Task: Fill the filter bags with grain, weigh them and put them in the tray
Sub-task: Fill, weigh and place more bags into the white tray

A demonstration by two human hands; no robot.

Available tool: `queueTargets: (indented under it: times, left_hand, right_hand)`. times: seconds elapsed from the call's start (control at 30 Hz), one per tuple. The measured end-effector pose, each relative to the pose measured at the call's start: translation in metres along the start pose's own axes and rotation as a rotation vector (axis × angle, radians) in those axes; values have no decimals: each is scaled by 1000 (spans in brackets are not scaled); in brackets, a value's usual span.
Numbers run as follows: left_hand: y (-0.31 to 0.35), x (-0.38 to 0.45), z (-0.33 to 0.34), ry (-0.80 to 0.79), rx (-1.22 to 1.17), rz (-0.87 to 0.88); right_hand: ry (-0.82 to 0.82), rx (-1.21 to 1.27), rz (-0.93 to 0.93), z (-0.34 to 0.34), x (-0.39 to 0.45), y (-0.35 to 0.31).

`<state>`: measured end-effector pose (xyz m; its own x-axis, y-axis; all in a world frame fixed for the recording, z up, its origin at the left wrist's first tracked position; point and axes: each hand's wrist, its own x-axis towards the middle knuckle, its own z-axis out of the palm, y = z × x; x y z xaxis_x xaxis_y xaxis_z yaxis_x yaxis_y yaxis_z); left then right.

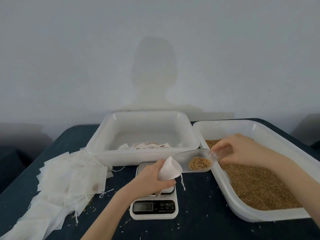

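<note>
One bag (pixel 168 170) gripped open by left hand (pixel 152 179) over scale (pixel 154 207), right hand (pixel 242 151) pinching scoop (pixel 195 161) w/ grain; step: filling; next: tip scoop into bag mouth.

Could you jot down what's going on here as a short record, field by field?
left hand: left hand holds an open filter bag above the scale
right hand: right hand holds a clear scoop with grain, its tip at the bag's mouth
grain supply: tray of grain, on the right
filled bags: a few in the back tray
empty bags: pile on the left
</note>
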<state>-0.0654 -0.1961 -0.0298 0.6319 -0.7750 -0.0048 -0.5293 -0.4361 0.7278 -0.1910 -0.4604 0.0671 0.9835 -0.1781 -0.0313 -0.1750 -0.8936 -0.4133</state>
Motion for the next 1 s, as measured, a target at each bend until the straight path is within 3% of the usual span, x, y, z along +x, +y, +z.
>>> queueTargets:
  times: [0.2,0.43,0.63,0.9,1.0]
  left_hand:
    - [5,-2,1,-1,8,5]
    - [11,3,5,91,296,29]
    - [7,9,14,170,282,8]
    - [3,13,20,254,181,67]
    - [6,12,19,281,181,90]
  right_hand:
    - [-29,-67,-15,0,-1,-13]
    - [-20,-201,-10,-4,4,-33]
    - [122,-487,-161,-19,13,-65]
    - [161,-802,-273,-31,14,-95]
    - [149,-794,-266,-33,16,-94]
